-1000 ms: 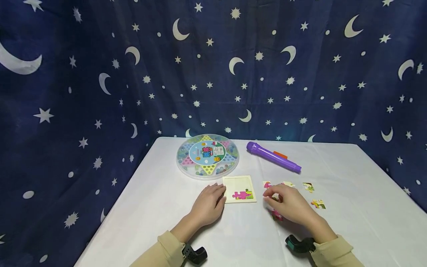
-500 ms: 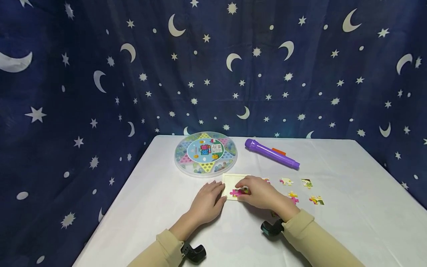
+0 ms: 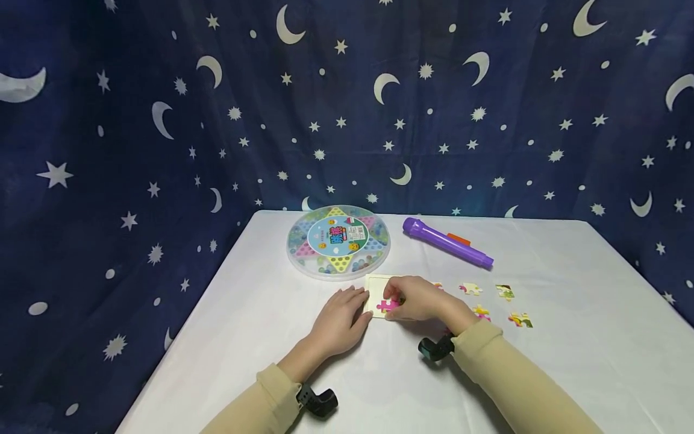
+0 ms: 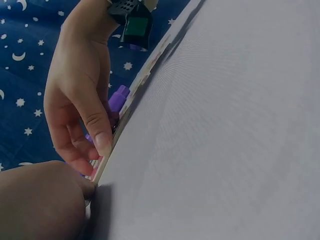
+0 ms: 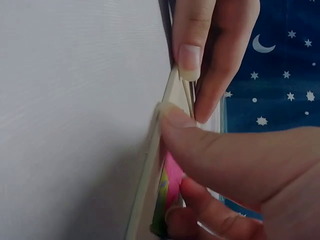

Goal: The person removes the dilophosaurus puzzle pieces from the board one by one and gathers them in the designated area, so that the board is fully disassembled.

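A small pale wooden puzzle frame (image 3: 376, 284) lies flat on the table between the hands. My left hand (image 3: 337, 322) rests at its left edge with fingers extended; the right wrist view shows the left thumb (image 5: 190, 62) on the frame's corner. Over the frame's right part, my right hand (image 3: 416, 298) has its thumb and fingers curled at a puzzle piece, which they largely hide. Pink puzzle pieces (image 3: 386, 305) show inside the frame near the fingertips. In the right wrist view, the pink surface (image 5: 173, 175) appears between thumb and fingers.
Several loose puzzle pieces (image 3: 470, 289) lie right of the frame, some partly hidden by the right arm. Behind stand a round, clear-lidded board game case (image 3: 338, 241) and a purple toy microphone (image 3: 447, 243). A dark star-and-moon curtain (image 3: 347, 108) hangs beyond the white table (image 3: 260, 289).
My right hand has moved left from the loose pieces onto the frame, where its fingers now work among the pink pieces. The left hand has stayed at the frame's left edge.
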A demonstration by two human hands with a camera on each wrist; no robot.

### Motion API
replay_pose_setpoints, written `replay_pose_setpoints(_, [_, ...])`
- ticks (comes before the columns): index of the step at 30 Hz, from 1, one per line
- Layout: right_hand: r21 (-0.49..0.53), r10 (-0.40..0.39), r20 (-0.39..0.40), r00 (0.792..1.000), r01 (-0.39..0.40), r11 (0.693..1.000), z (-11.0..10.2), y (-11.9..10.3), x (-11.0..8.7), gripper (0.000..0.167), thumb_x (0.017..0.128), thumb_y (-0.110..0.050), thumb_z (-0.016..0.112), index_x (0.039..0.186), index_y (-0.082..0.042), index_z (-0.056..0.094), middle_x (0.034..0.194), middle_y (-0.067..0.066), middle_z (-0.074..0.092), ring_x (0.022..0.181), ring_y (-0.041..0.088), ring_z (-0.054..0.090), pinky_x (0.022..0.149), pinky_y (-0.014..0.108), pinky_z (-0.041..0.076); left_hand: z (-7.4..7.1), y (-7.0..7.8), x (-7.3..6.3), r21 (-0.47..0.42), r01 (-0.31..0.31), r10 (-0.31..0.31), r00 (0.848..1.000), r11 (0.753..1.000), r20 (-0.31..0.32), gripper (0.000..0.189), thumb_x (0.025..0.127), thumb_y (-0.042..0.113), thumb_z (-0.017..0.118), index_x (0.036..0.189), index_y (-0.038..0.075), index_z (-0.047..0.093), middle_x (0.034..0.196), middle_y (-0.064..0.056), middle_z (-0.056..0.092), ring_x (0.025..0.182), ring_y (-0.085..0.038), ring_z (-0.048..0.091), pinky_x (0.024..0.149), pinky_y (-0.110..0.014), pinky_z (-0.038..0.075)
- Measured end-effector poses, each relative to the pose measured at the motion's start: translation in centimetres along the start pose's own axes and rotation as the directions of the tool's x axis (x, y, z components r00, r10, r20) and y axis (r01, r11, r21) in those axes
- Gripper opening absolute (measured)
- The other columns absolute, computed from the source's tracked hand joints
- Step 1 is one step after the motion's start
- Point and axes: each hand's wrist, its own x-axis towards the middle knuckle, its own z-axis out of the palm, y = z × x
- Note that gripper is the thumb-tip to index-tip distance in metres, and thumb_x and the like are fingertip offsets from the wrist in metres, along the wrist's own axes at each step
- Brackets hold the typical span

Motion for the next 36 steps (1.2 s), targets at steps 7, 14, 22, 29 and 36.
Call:
replay_pose_setpoints(7, [-0.018, -0.022, 0.000, 1.000, 0.022, 1.000, -0.2, -0.3, 0.1, 0.030, 0.082, -0.024, 0.088, 0.102, -0.017, 0.067, 0.087, -0.005, 0.063, 0.081, 0.015, 0.056, 0.081, 0.038, 0.049, -0.2, 0.0, 0.1, 0.009, -0.003, 0.003, 1.000, 1.000, -0.011, 0.046, 0.102, 0.027, 0.061, 0.140, 0.001, 0.061, 0.144, -0.014, 0.059, 0.141, -0.033, 0.046, 0.120, -0.050, 0.029])
replay_pose_setpoints(14, [0.043, 0.041, -0.007, 0.999, -0.040, 0.998, 0.0, -0.2, -0.3, 0.020, 0.087, -0.014, 0.083, 0.100, -0.019, 0.069, 0.089, -0.007, 0.065, 0.083, 0.015, 0.057, 0.085, 0.041, 0.052, 0.0, 0.0, 0.0, -0.003, -0.004, 0.004, 1.000, 1.000, -0.011, 0.047, 0.101, 0.027, 0.062, 0.140, 0.001, 0.061, 0.144, -0.014, 0.059, 0.140, -0.033, 0.047, 0.120, -0.049, 0.029])
replay_pose_setpoints(22, [0.071, 0.079, -0.063, 0.995, -0.075, 0.995, 0.0, -0.5, -0.8, 0.021, 0.087, -0.010, 0.082, 0.098, -0.022, 0.069, 0.086, -0.008, 0.064, 0.078, 0.015, 0.058, 0.080, 0.038, 0.053, -0.2, 0.2, 0.1, 0.003, -0.001, 0.001, 1.000, 1.000, -0.008, 0.047, 0.101, 0.028, 0.062, 0.140, 0.001, 0.061, 0.144, -0.014, 0.058, 0.141, -0.033, 0.047, 0.120, -0.049, 0.029])
replay_pose_setpoints(29, [0.100, 0.062, -0.096, 0.994, -0.052, 0.994, 0.0, -0.2, -1.3, 0.013, 0.090, -0.013, 0.080, 0.089, -0.019, 0.068, 0.074, -0.007, 0.061, 0.072, 0.014, 0.055, 0.072, 0.034, 0.046, -0.2, 0.2, 0.2, 0.001, -0.002, 0.002, 1.000, 1.000, -0.006, 0.047, 0.101, 0.027, 0.062, 0.140, 0.001, 0.061, 0.144, -0.014, 0.058, 0.141, -0.033, 0.046, 0.120, -0.049, 0.029])
replay_pose_setpoints(36, [0.200, 0.000, -0.145, 0.989, 0.030, 0.979, 0.0, 0.6, -2.6, 0.007, 0.094, -0.015, 0.076, 0.092, -0.019, 0.070, 0.079, -0.009, 0.064, 0.073, 0.014, 0.056, 0.071, 0.034, 0.047, 0.0, 0.2, 0.1, -0.004, 0.001, -0.001, 1.000, 1.000, -0.005, 0.047, 0.101, 0.029, 0.061, 0.140, 0.002, 0.061, 0.145, -0.014, 0.058, 0.141, -0.033, 0.046, 0.121, -0.048, 0.028])
